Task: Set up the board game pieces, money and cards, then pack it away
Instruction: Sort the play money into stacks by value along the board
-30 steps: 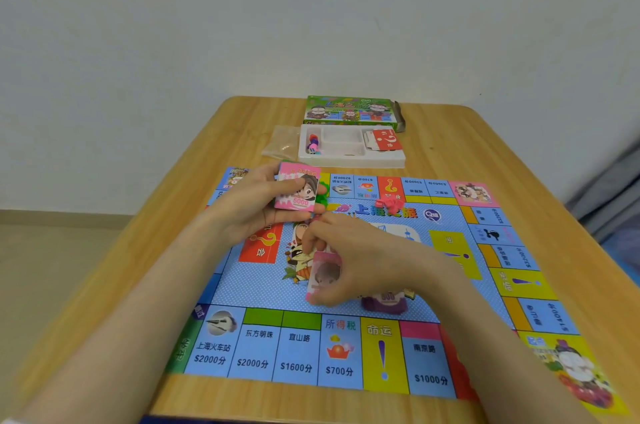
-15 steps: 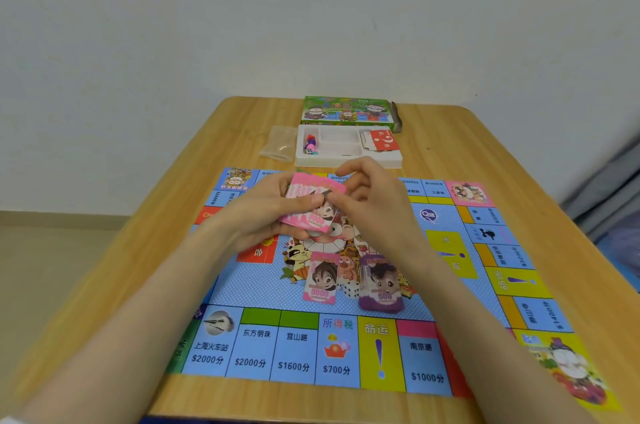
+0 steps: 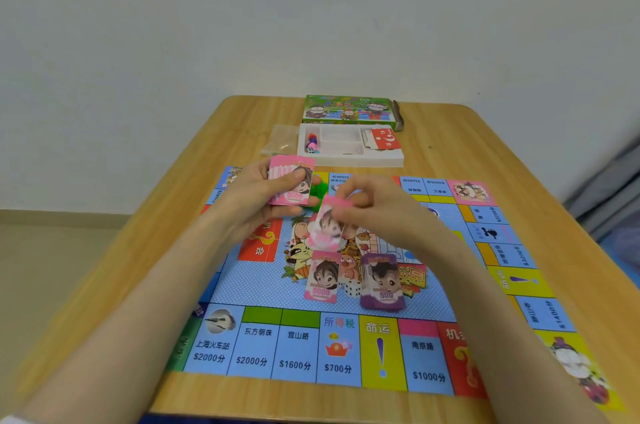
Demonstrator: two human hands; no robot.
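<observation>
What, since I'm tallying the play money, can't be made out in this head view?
Head view only:
- Pink stack held in the left hand: the note count can't be seen, and the thumb covers part of it.
- Pink note pinched by the right hand: motion-blurred, value unreadable.
- Pieces in the white tray: too small to identify.
- Green object on the board: mostly hidden behind the pink stack.

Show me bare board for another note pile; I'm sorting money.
Free: the dotted blue patch between the red card space, the pink 5000 pile and the bottom squares. Crowded: right of that pile, die and purple 500 pile.
</observation>
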